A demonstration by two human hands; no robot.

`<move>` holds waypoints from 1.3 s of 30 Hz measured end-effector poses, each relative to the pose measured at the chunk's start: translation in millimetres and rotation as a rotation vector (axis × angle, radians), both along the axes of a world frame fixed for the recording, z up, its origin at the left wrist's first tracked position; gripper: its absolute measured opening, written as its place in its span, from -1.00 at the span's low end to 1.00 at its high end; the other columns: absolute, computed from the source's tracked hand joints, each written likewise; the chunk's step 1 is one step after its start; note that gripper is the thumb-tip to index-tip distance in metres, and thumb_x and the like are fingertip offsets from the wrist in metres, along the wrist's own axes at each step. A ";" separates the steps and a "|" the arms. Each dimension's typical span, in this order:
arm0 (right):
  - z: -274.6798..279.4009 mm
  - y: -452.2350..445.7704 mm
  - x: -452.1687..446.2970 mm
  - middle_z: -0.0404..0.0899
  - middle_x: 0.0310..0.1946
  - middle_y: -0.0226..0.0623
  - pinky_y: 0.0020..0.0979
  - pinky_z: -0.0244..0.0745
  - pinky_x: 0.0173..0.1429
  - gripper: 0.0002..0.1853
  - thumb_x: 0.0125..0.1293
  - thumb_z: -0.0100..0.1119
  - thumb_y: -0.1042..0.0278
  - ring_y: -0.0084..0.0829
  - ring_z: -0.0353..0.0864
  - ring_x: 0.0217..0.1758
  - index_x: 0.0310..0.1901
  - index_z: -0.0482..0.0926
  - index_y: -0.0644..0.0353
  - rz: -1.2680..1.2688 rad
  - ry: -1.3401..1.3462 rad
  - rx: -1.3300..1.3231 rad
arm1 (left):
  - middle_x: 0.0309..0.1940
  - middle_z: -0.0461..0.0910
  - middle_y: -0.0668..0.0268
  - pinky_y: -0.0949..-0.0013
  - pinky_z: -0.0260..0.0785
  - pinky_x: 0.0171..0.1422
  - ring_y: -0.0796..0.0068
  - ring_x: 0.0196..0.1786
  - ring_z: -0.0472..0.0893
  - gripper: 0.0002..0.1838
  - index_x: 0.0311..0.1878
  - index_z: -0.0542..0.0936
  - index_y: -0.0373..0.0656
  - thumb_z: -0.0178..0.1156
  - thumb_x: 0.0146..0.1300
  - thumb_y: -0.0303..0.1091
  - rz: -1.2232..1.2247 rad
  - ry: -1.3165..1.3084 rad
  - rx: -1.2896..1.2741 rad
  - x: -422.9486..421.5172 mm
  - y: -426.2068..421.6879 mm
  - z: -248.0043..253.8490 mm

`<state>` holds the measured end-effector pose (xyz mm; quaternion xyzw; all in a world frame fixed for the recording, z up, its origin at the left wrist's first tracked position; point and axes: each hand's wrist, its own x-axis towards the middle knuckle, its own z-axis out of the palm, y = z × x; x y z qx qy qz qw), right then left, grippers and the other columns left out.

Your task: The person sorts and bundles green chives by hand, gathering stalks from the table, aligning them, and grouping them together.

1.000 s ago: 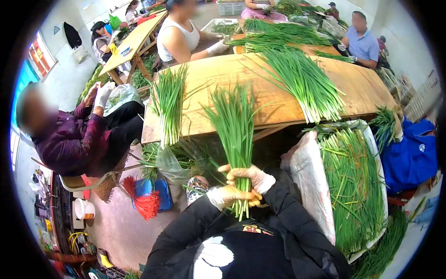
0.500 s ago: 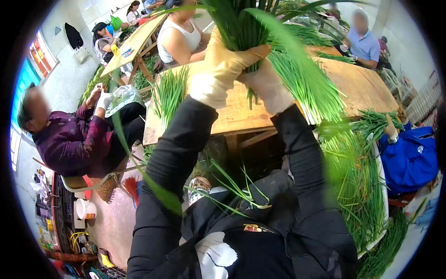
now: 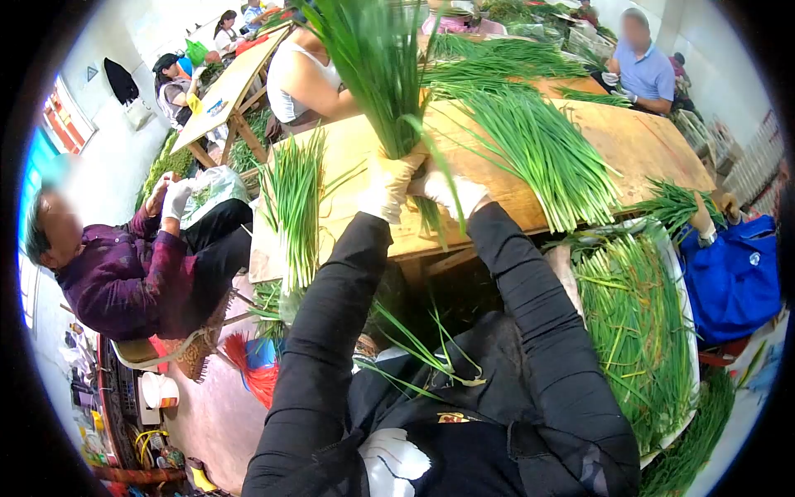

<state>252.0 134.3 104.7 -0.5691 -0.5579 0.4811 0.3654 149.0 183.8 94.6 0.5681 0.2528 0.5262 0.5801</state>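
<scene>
Both of my gloved hands are wrapped around one upright bunch of green chives (image 3: pixel 377 91) at the near edge of the wooden table (image 3: pixel 364 195). My left hand (image 3: pixel 387 184) is closed around the lower part of the bunch. Close beside it, my right hand (image 3: pixel 447 192) is closed on the same bunch, its fingers partly hidden by stems. A few ends hang below my hands, and one long leaf bends over the right one. A loose pile of chives (image 3: pixel 294 203) lies left on the table, a bigger pile (image 3: pixel 538 153) to the right. Several stray stems (image 3: pixel 431 352) rest on my lap.
At my right stands a white tub (image 3: pixel 691 364) heaped with chives (image 3: pixel 629 331). A person in a purple jacket (image 3: pixel 132 273) sits at left; a blue sleeve (image 3: pixel 729 277) is at right. Other people sit around the tables. A white bucket (image 3: pixel 159 389) stands on the floor.
My hands have come down toward the tabletop with the bunch still in them. The bunch now stands slightly further left, and a long leaf no longer hangs across my left arm.
</scene>
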 end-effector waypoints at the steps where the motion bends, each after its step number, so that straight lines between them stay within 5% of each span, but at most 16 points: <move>1: -16.5 3.7 1.3 0.42 -0.05 -0.21 -0.40 0.29 0.05 -0.43 -0.08 0.27 0.40 -0.36 0.43 -0.05 0.04 0.33 0.26 -0.032 0.053 0.222 | -0.41 0.55 0.38 0.53 0.35 -0.29 0.60 -0.41 0.49 -0.70 -0.28 0.54 -0.22 0.35 -0.13 -0.38 0.069 0.013 0.011 -2.2 -1.0 3.6; 2: -20.7 0.3 -0.5 0.35 0.03 -0.20 -0.39 0.26 0.10 -0.33 -0.08 0.28 0.38 -0.33 0.40 -0.01 0.12 0.25 0.25 -0.065 0.106 0.448 | -0.40 0.56 0.37 0.52 0.35 -0.27 0.60 -0.40 0.49 -0.71 -0.27 0.54 -0.22 0.33 -0.12 -0.41 0.105 -0.047 0.020 -5.5 -5.0 10.6; 3: -24.4 -12.4 3.8 0.16 0.17 -0.16 -0.38 0.14 0.20 -0.11 -0.11 0.33 0.36 -0.30 0.25 0.14 0.25 -0.01 0.20 -0.131 0.064 0.286 | -0.38 0.56 0.36 0.52 0.35 -0.25 0.61 -0.39 0.49 -0.72 -0.26 0.54 -0.23 0.32 -0.10 -0.44 0.140 -0.109 0.032 -8.4 -6.5 16.8; 7: -115.4 -7.7 -13.4 0.02 0.22 -0.06 -0.21 0.00 0.29 0.25 -0.47 0.51 0.14 -0.19 0.01 0.29 0.28 -0.16 0.05 -0.180 -0.139 0.708 | -0.42 0.55 0.34 0.49 0.36 -0.27 0.55 -0.40 0.50 -0.76 -0.25 0.53 -0.26 0.25 -0.04 -0.45 0.208 -0.053 0.032 -18.1 -0.8 11.3; 8: -116.4 -3.0 -22.4 0.27 0.07 -0.13 -0.30 0.26 0.12 0.00 -0.33 0.47 0.30 -0.30 0.29 0.12 0.22 0.07 0.08 -0.344 -0.187 0.922 | -0.41 0.55 0.31 0.47 0.36 -0.24 0.53 -0.38 0.51 -0.75 -0.22 0.51 -0.28 0.22 -0.02 -0.45 0.104 -0.097 -0.036 -16.5 -5.0 10.5; 9: -118.9 4.3 -25.8 0.27 0.07 -0.13 -0.30 0.26 0.12 0.00 -0.33 0.47 0.30 -0.30 0.29 0.12 0.22 0.07 0.08 -0.345 -0.183 0.926 | -0.40 0.55 0.28 0.45 0.37 -0.21 0.51 -0.36 0.51 -0.73 -0.19 0.49 -0.30 0.18 0.01 -0.44 -0.001 -0.139 -0.102 -15.9 -7.9 10.5; 12: -120.4 13.2 -36.7 0.55 -0.37 -0.45 -0.61 0.40 -0.25 -0.60 -0.11 0.23 0.56 -0.66 0.49 -0.31 -0.14 0.43 0.18 -0.444 0.386 0.726 | -0.35 0.55 0.24 0.42 0.37 -0.14 0.46 -0.29 0.52 -0.71 -0.13 0.46 -0.32 0.13 0.04 -0.46 -0.134 -0.149 -0.185 -24.7 -22.6 34.8; 15: -128.1 14.6 -39.9 0.56 -0.35 -0.42 -0.58 0.40 -0.25 -0.62 -0.09 0.24 0.54 -0.65 0.49 -0.32 -0.15 0.44 0.20 -0.417 0.392 0.666 | -0.35 0.55 0.29 0.44 0.36 -0.15 0.49 -0.30 0.51 -0.73 -0.16 0.48 -0.29 0.17 0.03 -0.45 -0.229 -0.198 -0.335 -29.0 -24.5 42.9; 18: -141.7 13.3 -20.6 0.55 -0.39 -0.39 -0.53 0.41 -0.33 -0.78 0.05 0.16 0.52 -0.62 0.48 -0.40 -0.22 0.48 0.26 -0.239 0.097 0.407 | -0.37 0.52 0.40 0.50 0.33 -0.22 0.61 -0.33 0.48 -0.73 -0.21 0.51 -0.20 0.25 -0.04 -0.45 -0.086 -0.024 0.063 -27.6 -28.2 45.8; 23: -138.9 -10.9 -6.4 0.57 -0.43 -0.34 -0.53 0.42 -0.35 -0.80 0.05 0.18 0.46 -0.57 0.52 -0.41 -0.25 0.50 0.29 -0.230 0.461 0.200 | -0.37 0.50 0.41 0.54 0.31 -0.26 0.60 -0.34 0.46 -0.70 -0.22 0.49 -0.22 0.27 -0.08 -0.44 -0.016 0.005 0.329 -7.7 -6.2 55.9; 25: -115.1 -18.4 -7.8 0.56 -0.46 -0.31 -0.55 0.42 -0.38 -0.82 0.07 0.18 0.43 -0.56 0.50 -0.46 -0.29 0.51 0.29 -0.085 0.295 0.182 | -0.35 0.49 0.43 0.55 0.30 -0.27 0.60 -0.34 0.46 -0.62 -0.15 0.47 -0.21 0.30 -0.08 -0.37 0.006 0.065 0.245 -4.6 -6.3 58.8; 26: -76.1 -46.9 -17.0 0.56 -0.48 -0.30 -0.55 0.41 -0.41 -0.83 0.07 0.19 0.38 -0.57 0.49 -0.51 -0.34 0.51 0.30 -0.141 0.298 -0.116 | -0.31 0.50 0.43 0.57 0.27 -0.23 0.58 -0.33 0.45 -0.55 -0.11 0.45 -0.19 0.33 -0.08 -0.25 -0.307 -0.178 0.003 -7.3 3.3 48.6; 29: -70.4 -103.8 -30.4 0.52 -0.57 -0.41 -0.53 0.40 -0.44 -0.75 0.07 0.16 0.31 -0.62 0.44 -0.56 -0.27 0.51 0.29 -0.034 1.020 -0.178 | -0.04 0.41 0.45 0.42 0.15 0.05 0.61 0.03 0.31 -0.35 0.08 0.31 -0.19 0.25 -0.02 -0.03 -0.082 0.092 -0.026 -36.3 -6.0 42.4; 31: -122.2 -111.8 -22.0 0.47 -0.60 -0.47 -0.48 0.48 -0.38 -0.70 0.15 0.08 0.32 -0.59 0.48 -0.53 -0.15 0.43 0.37 -0.020 1.224 -0.488 | -0.10 0.44 0.32 0.45 0.15 0.09 0.54 -0.01 0.37 -0.49 -0.01 0.39 -0.24 0.20 0.06 -0.10 0.008 0.075 -0.056 -52.4 -16.3 19.3; 35: -146.5 -132.6 -17.9 0.13 -0.75 -0.57 -0.56 0.44 -0.48 -0.65 0.19 0.05 0.25 -0.65 0.26 -0.65 -0.14 0.38 0.41 0.084 1.485 -0.462 | -0.03 0.43 0.29 0.33 0.27 0.04 0.44 -0.05 0.45 -0.47 0.05 0.34 -0.15 0.12 0.10 -0.02 0.083 0.027 -0.363 -93.6 -40.9 -71.2; 39: -142.4 -158.0 -26.8 0.11 -0.78 -0.58 -0.60 0.40 -0.52 -0.67 0.21 0.03 0.22 -0.67 0.24 -0.66 -0.20 0.38 0.37 0.073 1.460 -0.549 | -0.07 0.44 0.23 0.27 0.36 -0.07 0.41 -0.12 0.48 -0.58 -0.09 0.40 -0.10 0.08 0.13 0.01 -0.269 0.307 -0.691 -107.0 -113.1 -105.8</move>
